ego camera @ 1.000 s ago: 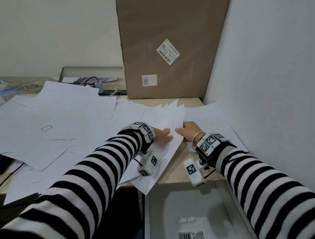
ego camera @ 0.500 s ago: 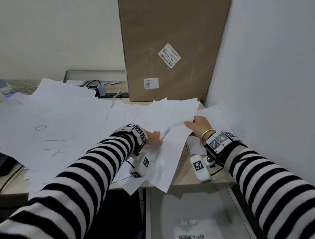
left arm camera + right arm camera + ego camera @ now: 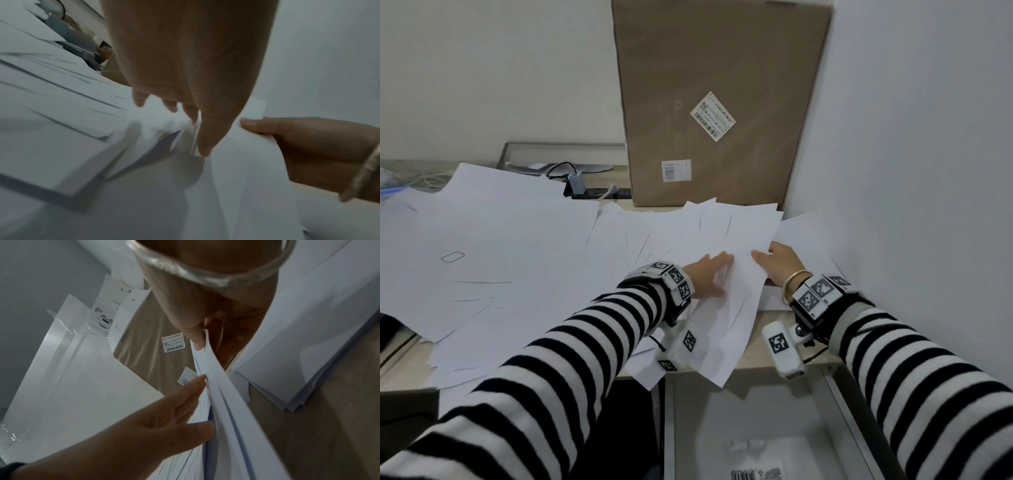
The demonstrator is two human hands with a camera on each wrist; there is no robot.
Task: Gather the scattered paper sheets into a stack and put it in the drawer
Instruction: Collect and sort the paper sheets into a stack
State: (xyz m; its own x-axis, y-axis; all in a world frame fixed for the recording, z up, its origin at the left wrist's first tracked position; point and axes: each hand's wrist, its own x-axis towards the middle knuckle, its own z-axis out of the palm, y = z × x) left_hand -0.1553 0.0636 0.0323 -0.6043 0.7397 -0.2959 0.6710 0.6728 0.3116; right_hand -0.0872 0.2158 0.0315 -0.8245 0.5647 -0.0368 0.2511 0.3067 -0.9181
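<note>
The right hand (image 3: 779, 265) pinches the edge of a bunch of paper sheets (image 3: 722, 291), with the thumb on top and the fingers under them. In the right wrist view the thumb (image 3: 197, 337) presses down on the thin white edges. A gold bangle (image 3: 792, 286) sits on that wrist. The left hand (image 3: 709, 275) lies flat on top of the same sheets with its fingers straight and close together, just beside the right hand; it holds nothing, it only presses. In the left wrist view the left fingers (image 3: 202, 142) point down onto the paper, which is a bit bent and lifted there. This bunch sits at the near right part of the desk (image 3: 750, 356), and one corner hangs over the front edge. More loose sheets (image 3: 500, 260) lie spread all over the left side of the desk, one over another. A few more sheets (image 3: 808, 233) lie under the right hand, next to the white wall (image 3: 911, 171). A tall brown cardboard box (image 3: 719, 102) stands at the back of the desk, touching the far edges of the papers. A black power strip (image 3: 599, 193) with a plug lies to the left of the box. Below the desk edge, the drawer (image 3: 753, 428) is pulled open, with a little white stuff inside at the bottom.
</note>
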